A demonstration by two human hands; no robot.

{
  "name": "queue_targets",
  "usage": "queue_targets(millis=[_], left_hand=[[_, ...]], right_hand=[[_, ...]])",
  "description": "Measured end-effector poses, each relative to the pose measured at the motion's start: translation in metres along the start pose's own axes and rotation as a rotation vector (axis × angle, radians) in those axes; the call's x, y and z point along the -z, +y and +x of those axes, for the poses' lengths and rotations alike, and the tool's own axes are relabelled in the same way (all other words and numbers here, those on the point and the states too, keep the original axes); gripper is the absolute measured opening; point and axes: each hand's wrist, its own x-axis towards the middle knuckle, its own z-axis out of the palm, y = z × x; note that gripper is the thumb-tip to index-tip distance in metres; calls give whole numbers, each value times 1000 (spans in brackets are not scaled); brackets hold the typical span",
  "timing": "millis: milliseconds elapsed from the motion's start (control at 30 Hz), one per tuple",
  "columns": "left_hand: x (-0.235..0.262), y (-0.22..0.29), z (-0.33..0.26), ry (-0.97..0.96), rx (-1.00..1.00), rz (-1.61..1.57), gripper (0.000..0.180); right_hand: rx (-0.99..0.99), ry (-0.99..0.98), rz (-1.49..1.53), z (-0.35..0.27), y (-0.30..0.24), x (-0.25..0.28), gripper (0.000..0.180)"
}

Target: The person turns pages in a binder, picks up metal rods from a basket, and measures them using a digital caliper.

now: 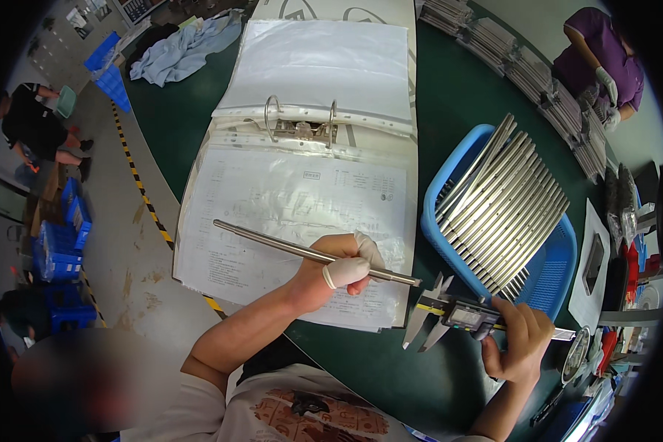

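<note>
I look through a single head-worn fisheye, facing down and forward from close above the table (449,383), left hand (339,269) and right hand (523,337) near, floor (129,250) at left.

Silvery rod (272,239), blue basket (558,267), green table (368,362) (quite dark), yellow-black striped tape (130,158).

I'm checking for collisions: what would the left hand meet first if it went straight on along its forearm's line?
Probably the near side of the blue basket, though depth is unclear: the left hand might pass above it.
</note>
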Motion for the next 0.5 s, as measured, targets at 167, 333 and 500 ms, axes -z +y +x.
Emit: queue_targets(millis=[167,333,500], left_hand=[[-1,1,0,-25,10,13,14],[-2,1,-1,-55,-29,1,11],[-1,1,-3,-111,-41,-22,14]], right_hand=[[-24,-30,24,1,-1,-3,37],[7,-25,-5,2,-2,-2,39],[74,-1,-52,4,-2,-1,40]])
